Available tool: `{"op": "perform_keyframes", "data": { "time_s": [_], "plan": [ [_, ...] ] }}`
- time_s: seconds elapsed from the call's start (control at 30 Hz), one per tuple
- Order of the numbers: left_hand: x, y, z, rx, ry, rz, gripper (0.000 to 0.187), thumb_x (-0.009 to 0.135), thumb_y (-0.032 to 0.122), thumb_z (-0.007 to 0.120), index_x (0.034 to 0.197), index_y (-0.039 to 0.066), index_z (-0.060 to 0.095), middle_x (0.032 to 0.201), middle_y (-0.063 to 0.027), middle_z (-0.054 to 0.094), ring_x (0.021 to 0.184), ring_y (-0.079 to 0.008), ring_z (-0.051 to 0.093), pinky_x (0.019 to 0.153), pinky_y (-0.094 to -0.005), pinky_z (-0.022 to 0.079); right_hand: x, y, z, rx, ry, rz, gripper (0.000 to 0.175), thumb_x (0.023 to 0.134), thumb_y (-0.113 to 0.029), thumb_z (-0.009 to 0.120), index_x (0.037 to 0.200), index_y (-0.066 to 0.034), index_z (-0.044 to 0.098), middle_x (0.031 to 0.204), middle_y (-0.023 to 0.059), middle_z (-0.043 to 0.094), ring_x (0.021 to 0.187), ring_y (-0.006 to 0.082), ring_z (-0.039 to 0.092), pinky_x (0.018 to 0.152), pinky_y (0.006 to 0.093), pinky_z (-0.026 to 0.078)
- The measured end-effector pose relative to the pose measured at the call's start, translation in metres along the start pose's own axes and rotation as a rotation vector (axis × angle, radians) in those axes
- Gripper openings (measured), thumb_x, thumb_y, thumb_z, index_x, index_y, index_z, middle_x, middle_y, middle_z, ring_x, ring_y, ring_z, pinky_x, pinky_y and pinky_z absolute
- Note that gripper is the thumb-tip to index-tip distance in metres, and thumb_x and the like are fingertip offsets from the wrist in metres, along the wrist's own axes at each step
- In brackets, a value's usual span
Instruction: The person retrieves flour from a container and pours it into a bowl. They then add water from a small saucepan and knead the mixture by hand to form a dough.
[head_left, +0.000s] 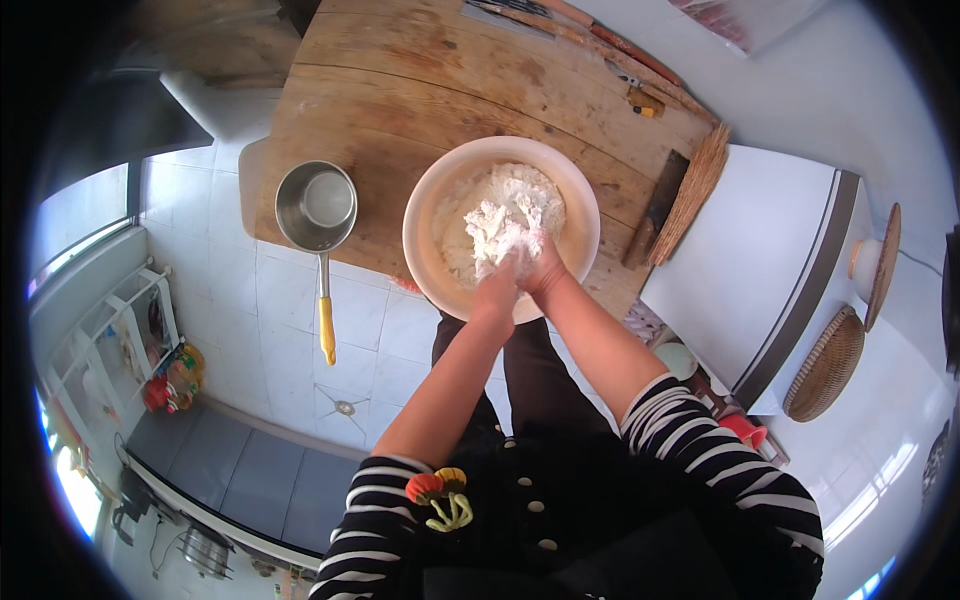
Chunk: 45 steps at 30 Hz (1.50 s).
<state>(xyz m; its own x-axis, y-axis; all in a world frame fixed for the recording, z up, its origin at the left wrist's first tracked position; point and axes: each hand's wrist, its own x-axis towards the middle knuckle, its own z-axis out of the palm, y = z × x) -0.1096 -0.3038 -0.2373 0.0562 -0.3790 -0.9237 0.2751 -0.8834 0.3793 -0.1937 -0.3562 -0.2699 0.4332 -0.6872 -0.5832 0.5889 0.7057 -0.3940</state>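
A wide pale plastic basin (420, 225) stands at the front edge of a wooden table. In it are loose flour (457, 251) and clumpy, floury dough (491, 225). Both hands are inside the basin, close together at its near side, coated in flour. My left hand (501, 279) is against the lower part of the clumps, and my right hand (541, 262) is just beside it, also against them. The dough covers most of the fingers, so how far they close around it is hard to see. A steel saucepan (317, 206) with a yellow handle sits left of the basin.
A cleaver (660, 202) and a straw brush (690, 195) lie at the wooden table's (360, 97) right edge. Knives and a long wooden stick (600, 45) line its back. A white refrigerator (742, 262) stands to the right, with a woven basket (825, 364) beyond. The saucepan's handle overhangs the table's front edge.
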Motion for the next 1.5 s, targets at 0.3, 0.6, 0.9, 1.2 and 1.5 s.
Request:
{"op": "perform_keyframes", "data": {
  "time_s": [0.3,0.6,0.9,1.2,1.5],
  "plan": [
    [0.049,0.047,0.008,0.799,0.138,0.245,0.041,0.092,0.029,0.047,0.12,0.003,0.06,0.108,-0.0286,0.062,0.107,-0.0367,0.058,0.091,-0.0398,0.045,-0.007,0.008,0.025,0.356,0.247,0.015,0.026,0.097,-0.028,0.047,0.107,-0.006,0.059,0.1,0.0071,0.062,0.095,0.0199,0.059,0.087,0.0316,0.047],
    [0.036,0.07,-0.009,0.289,0.243,0.137,0.036,0.087,0.028,0.059,0.108,0.0,0.064,0.094,-0.0215,0.067,0.093,-0.0356,0.064,0.084,-0.0412,0.047,-0.062,0.011,0.072,0.152,0.36,0.034,0.04,0.097,-0.02,0.05,0.132,-0.0015,0.048,0.126,0.0043,0.053,0.112,0.0144,0.051,0.097,0.0288,0.04],
    [-0.006,0.036,0.001,0.263,-0.034,0.271,0.054,0.091,0.032,0.051,0.132,-0.002,0.044,0.122,-0.0248,0.056,0.117,-0.0376,0.051,0.103,-0.0377,0.036,-0.007,0.002,0.025,0.028,0.418,0.1,0.035,0.089,-0.034,0.059,0.106,-0.0038,0.06,0.094,0.0053,0.059,0.085,0.0148,0.055,0.08,0.031,0.046],
    [0.029,0.022,-0.014,0.162,-0.11,0.734,0.034,0.087,0.027,0.057,0.107,-0.001,0.061,0.1,-0.0155,0.064,0.09,-0.0256,0.059,0.083,-0.0349,0.045,0.02,0.028,0.021,0.178,0.239,0.29,0.037,0.098,-0.033,0.045,0.125,-0.0098,0.051,0.121,0.0056,0.056,0.108,0.0181,0.053,0.092,0.0347,0.045],
    [0.017,0.071,0.006,-0.622,-0.066,0.101,0.029,0.09,0.034,0.059,0.084,0.006,0.06,0.066,-0.0047,0.052,0.061,-0.0177,0.054,0.063,-0.0315,0.048,0.005,0.026,0.012,0.381,0.211,0.183,0.04,0.1,-0.034,0.035,0.133,-0.0122,0.041,0.129,0.0087,0.051,0.116,0.0253,0.05,0.103,0.0394,0.04]
  ]
}}
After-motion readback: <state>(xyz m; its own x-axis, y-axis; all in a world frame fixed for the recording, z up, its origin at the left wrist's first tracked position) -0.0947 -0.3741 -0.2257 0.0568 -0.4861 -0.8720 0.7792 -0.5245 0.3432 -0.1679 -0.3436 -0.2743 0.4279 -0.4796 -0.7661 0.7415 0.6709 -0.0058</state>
